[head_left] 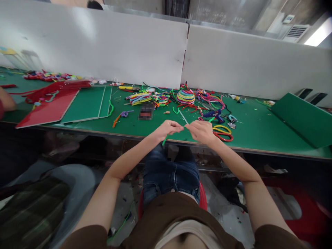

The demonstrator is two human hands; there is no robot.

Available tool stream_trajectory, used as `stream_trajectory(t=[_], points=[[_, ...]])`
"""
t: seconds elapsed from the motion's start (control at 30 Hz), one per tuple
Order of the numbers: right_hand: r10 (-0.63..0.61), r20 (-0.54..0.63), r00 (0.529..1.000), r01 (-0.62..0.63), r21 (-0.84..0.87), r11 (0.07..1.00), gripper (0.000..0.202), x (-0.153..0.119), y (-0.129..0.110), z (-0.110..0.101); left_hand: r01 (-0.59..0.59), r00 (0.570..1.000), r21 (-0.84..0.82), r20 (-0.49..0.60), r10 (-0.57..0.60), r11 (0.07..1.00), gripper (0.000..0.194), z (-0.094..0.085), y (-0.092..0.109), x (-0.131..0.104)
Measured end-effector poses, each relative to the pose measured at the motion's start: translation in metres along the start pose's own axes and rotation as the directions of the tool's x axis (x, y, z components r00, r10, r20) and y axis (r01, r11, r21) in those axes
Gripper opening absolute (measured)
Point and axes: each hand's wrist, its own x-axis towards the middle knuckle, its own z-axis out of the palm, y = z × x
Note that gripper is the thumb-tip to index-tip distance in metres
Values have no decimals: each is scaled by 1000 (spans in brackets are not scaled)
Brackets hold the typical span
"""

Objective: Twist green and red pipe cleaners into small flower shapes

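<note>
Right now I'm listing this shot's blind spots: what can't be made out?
Head view, pale strip: lower end hidden by the right hand.
Head view, green stem: upper part hidden by the left hand.
Head view, dark object: face blurred by pixelation.
Head view, another person's arm: cut off by the left edge.

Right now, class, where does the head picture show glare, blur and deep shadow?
Head view: glare on the left panel, a blown-out lamp; soft blur on the dark cloth at lower left; deep shadow under the bench.
</note>
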Motion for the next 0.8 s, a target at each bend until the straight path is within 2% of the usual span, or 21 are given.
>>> stream_trajectory(t=[0.07, 0.1, 0.13, 0.2, 0.23, 0.27, 0.3, 0.37, 0.43, 0.5, 0.53, 0.57, 0.6, 0.67, 0.73, 0.8], points=[[-103, 12, 995, 103, -22, 994, 26, -4, 4, 0, 185, 965, -213, 226, -136, 959, 50, -1, 1, -1], [-129, 10, 992, 129, -16, 992, 26, -5, 5, 0, 225, 947, -247, 282, -152, 942, 51, -1, 2, -2], [-136, 0, 991, 136, -5, 991, 25, -5, 6, -1, 212, 950, -247, 278, -141, 945, 50, 0, 3, -3], [-87, -49, 995, 89, 44, 995, 24, -4, 6, -2, 41, 991, -120, 128, -25, 992, 46, 2, 6, -8], [-35, -72, 997, 42, 98, 994, 23, -3, 5, -3, -90, 995, 16, 31, 90, 996, 42, 2, 8, -10], [29, -79, 996, -14, 180, 984, 23, -1, 4, -5, -221, 971, 187, -44, 233, 957, 37, 2, 10, -13], [97, -60, 993, -76, 284, 956, 23, 2, 2, -7, -328, 923, 365, -73, 378, 871, 31, 0, 11, -15], [206, 79, 975, -216, 530, 820, 21, 8, -1, -12, -444, 828, 627, 15, 560, 640, 22, -4, 11, -19], [236, 334, 913, -408, 705, 580, 21, 13, -3, -18, -504, 792, 724, 170, 586, 471, 21, -10, 9, -22], [187, 577, 795, -604, 723, 335, 22, 16, -5, -20, -540, 787, 743, 280, 549, 396, 21, -14, 7, -23], [158, 655, 739, -672, 698, 250, 22, 17, -6, -21, -546, 786, 749, 303, 538, 376, 21, -15, 6, -24], [147, 696, 703, -711, 675, 199, 22, 16, -6, -20, -542, 784, 758, 301, 543, 362, 21, -15, 6, -24], [154, 703, 695, -719, 672, 180, 22, 16, -7, -19, -526, 780, 773, 273, 563, 355, 22, -13, 6, -24], [194, 630, 752, -660, 719, 218, 20, 15, -8, -17, -483, 764, 794, 175, 621, 370, 23, -9, 7, -24], [233, 506, 830, -557, 762, 330, 18, 14, -9, -16, -446, 750, 786, 67, 658, 429, 25, -3, 9, -24], [247, 408, 879, -477, 749, 460, 17, 13, -10, -17, -437, 753, 756, 12, 658, 487, 28, 0, 10, -23]])
